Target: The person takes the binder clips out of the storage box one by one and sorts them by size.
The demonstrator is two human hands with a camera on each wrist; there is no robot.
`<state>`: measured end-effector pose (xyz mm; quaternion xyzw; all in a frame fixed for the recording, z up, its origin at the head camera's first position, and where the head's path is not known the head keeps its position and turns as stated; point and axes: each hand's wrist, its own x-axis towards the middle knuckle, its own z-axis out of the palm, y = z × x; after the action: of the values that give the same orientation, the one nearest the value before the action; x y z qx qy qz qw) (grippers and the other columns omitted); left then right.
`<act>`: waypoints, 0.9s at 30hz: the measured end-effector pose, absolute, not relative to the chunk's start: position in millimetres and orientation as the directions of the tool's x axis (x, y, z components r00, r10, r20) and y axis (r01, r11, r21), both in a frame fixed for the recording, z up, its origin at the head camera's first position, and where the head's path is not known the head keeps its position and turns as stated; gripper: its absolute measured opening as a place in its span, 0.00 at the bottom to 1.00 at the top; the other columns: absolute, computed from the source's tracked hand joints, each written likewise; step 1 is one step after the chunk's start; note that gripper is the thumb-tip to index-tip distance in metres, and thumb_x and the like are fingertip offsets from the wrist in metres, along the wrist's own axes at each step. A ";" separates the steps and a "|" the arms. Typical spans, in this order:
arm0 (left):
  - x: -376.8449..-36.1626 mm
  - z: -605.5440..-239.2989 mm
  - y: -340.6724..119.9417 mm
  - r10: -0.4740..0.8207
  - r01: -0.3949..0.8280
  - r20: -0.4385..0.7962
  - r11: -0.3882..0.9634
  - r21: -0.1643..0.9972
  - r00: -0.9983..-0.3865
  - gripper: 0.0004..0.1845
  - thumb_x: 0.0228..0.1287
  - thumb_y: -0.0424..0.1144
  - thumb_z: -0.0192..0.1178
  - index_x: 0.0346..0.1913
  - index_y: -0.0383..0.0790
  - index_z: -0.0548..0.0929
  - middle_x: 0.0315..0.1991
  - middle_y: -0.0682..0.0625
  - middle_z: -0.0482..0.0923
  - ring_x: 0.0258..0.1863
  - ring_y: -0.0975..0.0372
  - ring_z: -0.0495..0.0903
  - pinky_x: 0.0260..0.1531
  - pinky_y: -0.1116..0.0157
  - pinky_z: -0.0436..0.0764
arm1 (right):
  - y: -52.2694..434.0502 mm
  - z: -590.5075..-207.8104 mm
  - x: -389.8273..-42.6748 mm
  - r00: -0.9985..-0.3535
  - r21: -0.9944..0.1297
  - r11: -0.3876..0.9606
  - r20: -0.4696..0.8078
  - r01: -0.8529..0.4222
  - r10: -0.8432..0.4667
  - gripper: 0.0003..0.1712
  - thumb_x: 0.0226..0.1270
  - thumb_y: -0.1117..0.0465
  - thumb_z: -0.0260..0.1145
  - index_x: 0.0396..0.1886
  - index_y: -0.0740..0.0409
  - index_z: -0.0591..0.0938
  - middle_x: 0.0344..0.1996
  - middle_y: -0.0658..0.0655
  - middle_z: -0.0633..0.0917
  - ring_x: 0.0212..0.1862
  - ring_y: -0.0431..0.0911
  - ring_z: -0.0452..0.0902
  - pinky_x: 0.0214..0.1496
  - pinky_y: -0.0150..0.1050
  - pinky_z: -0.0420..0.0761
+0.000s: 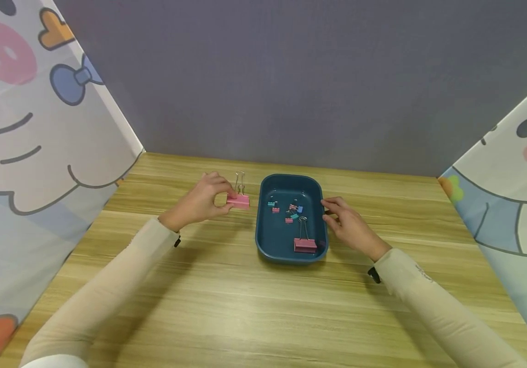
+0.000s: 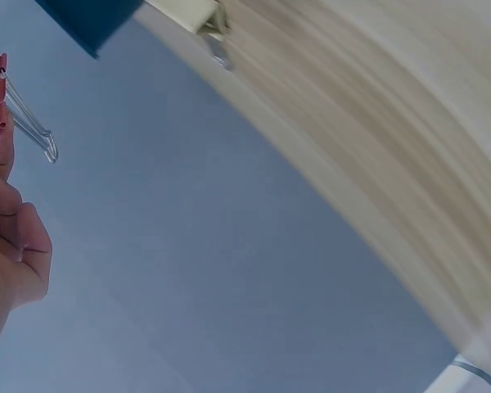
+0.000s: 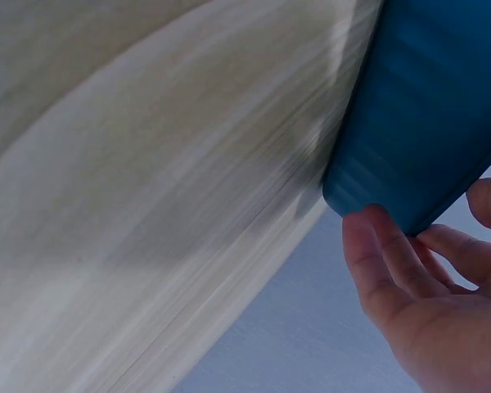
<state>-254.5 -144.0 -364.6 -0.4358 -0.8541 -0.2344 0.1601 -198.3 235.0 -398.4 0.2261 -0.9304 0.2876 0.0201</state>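
Note:
My left hand [image 1: 200, 200] pinches a large pink binder clip [image 1: 239, 201] between thumb and fingers, just left of a dark blue tray [image 1: 260, 232]. The clip's silver wire handles [image 2: 34, 127] also show in the left wrist view. Fingers of my right hand [image 1: 347, 223] touch the tray's right side near the rim; the right wrist view shows their tips against the outer wall [image 3: 425, 106]. Inside the tray, another large pink binder clip [image 1: 305, 246] sits at the near right corner. Several small binder clips [image 1: 276, 210] in pink, teal and blue lie around the middle.
The tray stands on a wood-grain table [image 1: 263, 312]. Behind the table rises a grey wall panel [image 1: 268, 82]. Cartoon-printed sheets flank the table, one on the left [image 1: 47, 148] and one on the right [image 1: 502, 199].

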 end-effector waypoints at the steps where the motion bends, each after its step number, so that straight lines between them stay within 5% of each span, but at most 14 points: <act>1: -255.7 -365.6 -147.0 0.662 0.812 0.476 0.519 0.265 -0.579 0.09 0.46 0.33 0.72 0.32 0.41 0.84 0.33 0.52 0.81 0.36 0.58 0.70 0.34 0.57 0.60 | 235.0 -398.3 -198.2 -0.897 -0.527 0.732 0.168 -0.432 -0.409 0.26 0.72 0.64 0.55 0.66 0.71 0.65 0.60 0.63 0.67 0.51 0.55 0.76 0.46 0.48 0.78; 15: -273.5 -381.4 -176.6 0.594 0.698 0.369 0.635 0.331 -0.715 0.06 0.49 0.32 0.68 0.32 0.40 0.83 0.33 0.49 0.79 0.33 0.55 0.73 0.33 0.60 0.72 | 234.6 -398.2 -198.6 -0.900 -0.531 0.732 0.162 -0.426 -0.406 0.26 0.72 0.65 0.55 0.66 0.71 0.65 0.61 0.62 0.67 0.50 0.55 0.77 0.46 0.47 0.79; 27: -282.4 -390.1 -184.9 0.555 0.673 0.385 0.651 0.352 -0.738 0.06 0.47 0.33 0.69 0.30 0.40 0.83 0.31 0.50 0.78 0.32 0.56 0.74 0.34 0.61 0.73 | 235.3 -398.9 -199.1 -0.898 -0.527 0.733 0.166 -0.430 -0.408 0.26 0.72 0.64 0.55 0.66 0.71 0.66 0.60 0.63 0.67 0.50 0.55 0.77 0.46 0.47 0.79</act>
<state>-282.4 -184.9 -390.1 -0.3410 -0.9002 -0.2418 0.1224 -199.1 235.3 -398.9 0.2251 -0.9307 0.2878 0.0195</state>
